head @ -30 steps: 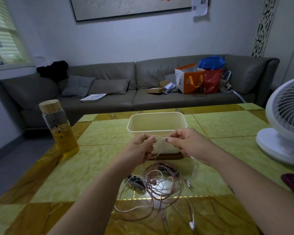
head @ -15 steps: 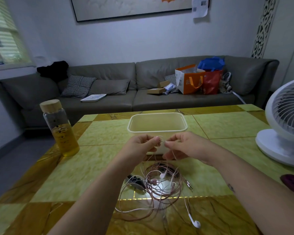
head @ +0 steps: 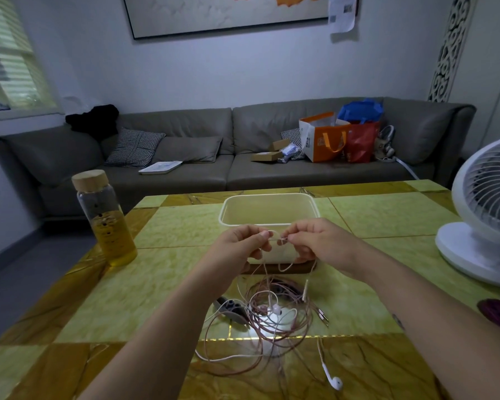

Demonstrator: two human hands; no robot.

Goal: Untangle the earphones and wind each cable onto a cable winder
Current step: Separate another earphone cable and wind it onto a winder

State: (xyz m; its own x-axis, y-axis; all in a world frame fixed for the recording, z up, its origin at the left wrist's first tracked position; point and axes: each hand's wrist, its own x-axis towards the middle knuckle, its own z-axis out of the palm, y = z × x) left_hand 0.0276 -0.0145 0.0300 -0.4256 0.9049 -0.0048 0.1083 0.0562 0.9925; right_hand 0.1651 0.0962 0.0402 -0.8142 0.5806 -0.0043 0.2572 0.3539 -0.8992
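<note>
The tangle of earphone cables (head: 274,321), pinkish and white strands looped over one another, is lying in a loose heap on the table (head: 168,272) just in front of the person, and several strands are rising from it to the two hands held above. The left hand (head: 237,246) and the right hand (head: 318,241) are sitting close together over the heap, each pinching a short stretch of thin cable (head: 276,239) between thumb and fingertips, with the other fingers curled in; the short piece is running nearly level between them. One white earbud (head: 336,382) is lying apart from the heap on the near side, trailing its own cable back toward the pile, and a pair of metal plugs (head: 323,316) is resting at the heap's right edge. A dark grey object (head: 232,308) is lying against the left of the tangle, partly under the strands; what it is cannot be told. Just beyond the hands a cream container (head: 269,199) is standing open on the table. Farther left a glass bottle (head: 104,220) with a wooden lid and yellow liquid is standing upright, and a white fan (head: 485,215) is standing at the table's right edge. A grey sofa (head: 185,145) is running along the wall behind.
</note>
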